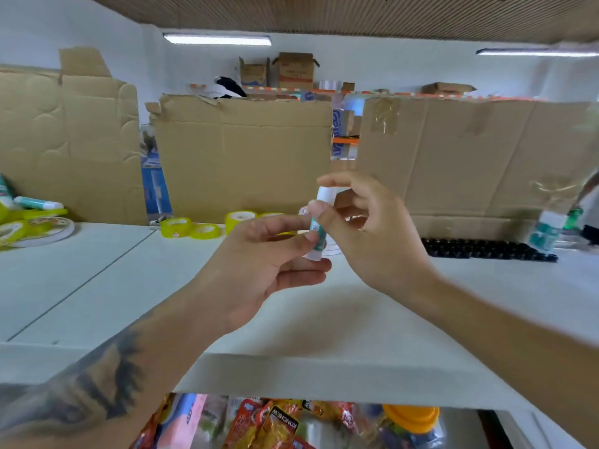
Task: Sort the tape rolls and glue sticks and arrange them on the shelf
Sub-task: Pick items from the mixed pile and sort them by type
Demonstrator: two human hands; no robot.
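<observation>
A white and teal glue stick (319,218) stands upright in mid-air above the white shelf (129,286). My left hand (269,257) pinches its lower part between thumb and fingers. My right hand (366,228) pinches its upper part with thumb and forefinger, the other fingers curled loosely. Behind the hands, several yellow tape rolls (191,226) sit at the shelf's back. At the far left lie more tape rolls (35,226) and another glue stick (37,203). Glue sticks (547,230) stand at the far right, blurred.
Cardboard sheets (243,157) form the wall behind the shelf. A row of small black items (486,249) lies at the back right. Snack packets (275,422) and an orange-lidded jar (410,416) fill the level below the shelf's front edge.
</observation>
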